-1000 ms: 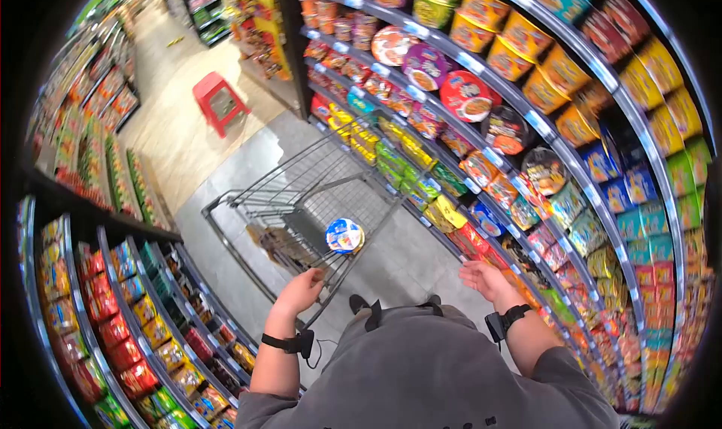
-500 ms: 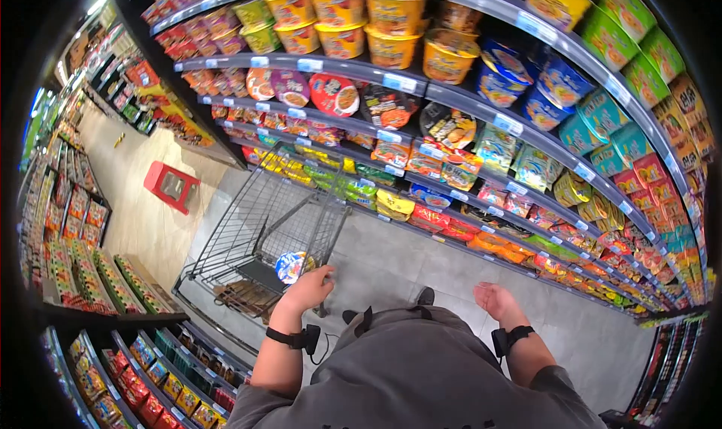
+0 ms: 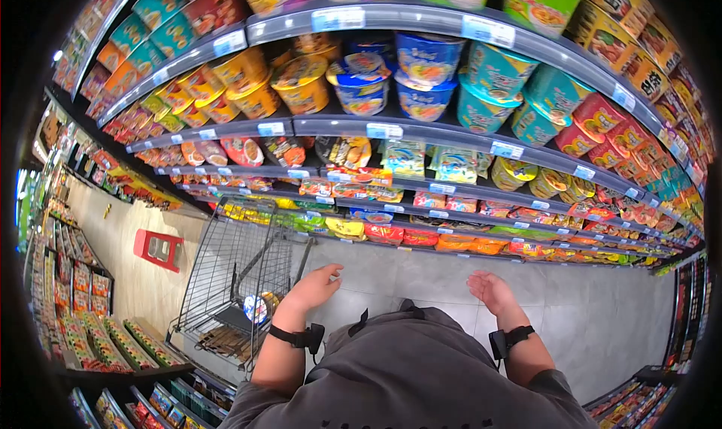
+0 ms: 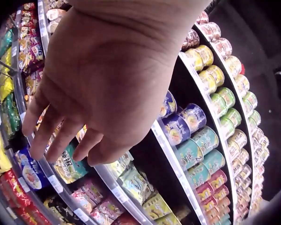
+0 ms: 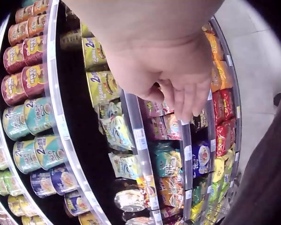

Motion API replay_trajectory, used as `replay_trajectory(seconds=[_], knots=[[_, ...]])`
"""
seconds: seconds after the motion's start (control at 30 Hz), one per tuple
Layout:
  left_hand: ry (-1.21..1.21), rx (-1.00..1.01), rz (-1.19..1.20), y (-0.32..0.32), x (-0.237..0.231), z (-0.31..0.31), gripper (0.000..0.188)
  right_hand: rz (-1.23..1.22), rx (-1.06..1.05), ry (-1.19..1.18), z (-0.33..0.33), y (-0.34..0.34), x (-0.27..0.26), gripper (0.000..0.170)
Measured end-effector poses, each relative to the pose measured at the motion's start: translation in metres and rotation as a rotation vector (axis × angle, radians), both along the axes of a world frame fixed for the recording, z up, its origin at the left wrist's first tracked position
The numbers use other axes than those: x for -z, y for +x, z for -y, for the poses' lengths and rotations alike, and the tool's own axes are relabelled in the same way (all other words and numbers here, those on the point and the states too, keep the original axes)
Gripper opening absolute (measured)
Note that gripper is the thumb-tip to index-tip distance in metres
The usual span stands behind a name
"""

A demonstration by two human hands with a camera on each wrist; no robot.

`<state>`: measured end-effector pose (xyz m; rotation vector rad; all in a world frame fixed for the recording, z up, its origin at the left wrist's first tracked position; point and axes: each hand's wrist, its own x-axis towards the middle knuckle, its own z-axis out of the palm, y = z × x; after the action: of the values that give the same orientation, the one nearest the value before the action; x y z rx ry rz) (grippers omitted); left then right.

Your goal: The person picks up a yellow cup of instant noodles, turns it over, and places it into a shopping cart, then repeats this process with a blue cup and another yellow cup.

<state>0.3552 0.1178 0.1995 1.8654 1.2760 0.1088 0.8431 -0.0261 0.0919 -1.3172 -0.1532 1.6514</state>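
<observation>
Hovering right hand [image 5: 164, 68], yellow packs [image 5: 103, 88] reading "2"

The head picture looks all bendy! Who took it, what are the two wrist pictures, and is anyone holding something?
There's no robot, just a person in a shop. A camera worn on the head, looking forward and down, took the wide picture. Each wrist wears a small camera too, which took the close-up of that hand. Neither the left hand nor the right hand holds anything: both hands are in the air in front of shelves. The shelves carry colourful cups and packets. On the left stands a wire shopping cart with a round blue-and-white tub inside.
</observation>
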Motion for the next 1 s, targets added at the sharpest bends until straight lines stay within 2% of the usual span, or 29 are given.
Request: replay_trajectory(seconds=[0.13, 0.3, 0.37, 0.5, 0.57, 0.73, 0.77, 0.8, 0.83, 0.9, 0.97, 1.0], knots=[[-0.032, 0.059, 0.025, 0.046, -0.017, -0.013, 0.042, 0.033, 0.036, 0.049, -0.002, 0.021, -0.027, 0.035], [-0.016, 0.080, 0.062, 0.072, -0.041, -0.033, 0.041, 0.047, 0.029, 0.101, -0.016, 0.024, -0.059, 0.035], [0.059, 0.014, 0.230, 0.079, -0.057, -0.044, 0.041, 0.022, -0.023, 0.245, -0.027, 0.024, -0.068, 0.034], [0.239, 0.039, 0.259, 0.094, -0.101, -0.078, 0.044, 0.115, -0.078, 0.333, -0.068, 0.004, -0.134, 0.034], [0.487, 0.026, 0.364, 0.105, -0.124, -0.097, 0.044, 0.177, -0.155, 0.456, -0.089, -0.005, -0.164, 0.036], [0.678, 0.005, 0.573, 0.133, -0.173, -0.149, 0.043, 0.276, -0.226, 0.688, -0.135, -0.023, -0.223, 0.044], [0.708, 0.007, 0.581, 0.136, -0.181, -0.159, 0.044, 0.302, -0.257, 0.770, -0.144, -0.025, -0.232, 0.046], [0.728, 0.011, 0.624, 0.141, -0.188, -0.169, 0.045, 0.227, -0.276, 0.826, -0.153, -0.025, -0.235, 0.051], [0.746, 0.015, 0.668, 0.146, -0.194, -0.179, 0.046, 0.251, -0.261, 0.825, -0.163, -0.028, -0.246, 0.051], [0.768, 0.038, 0.726, 0.153, -0.203, -0.199, 0.048, 0.306, -0.303, 0.979, -0.180, -0.039, -0.274, 0.053], [0.724, 0.021, 0.754, 0.159, -0.212, -0.217, 0.048, 0.309, -0.306, 0.993, -0.197, -0.049, -0.298, 0.055], [0.707, 0.011, 0.804, 0.161, -0.209, -0.229, 0.048, 0.393, -0.323, 1.065, -0.208, -0.055, -0.308, 0.055]])
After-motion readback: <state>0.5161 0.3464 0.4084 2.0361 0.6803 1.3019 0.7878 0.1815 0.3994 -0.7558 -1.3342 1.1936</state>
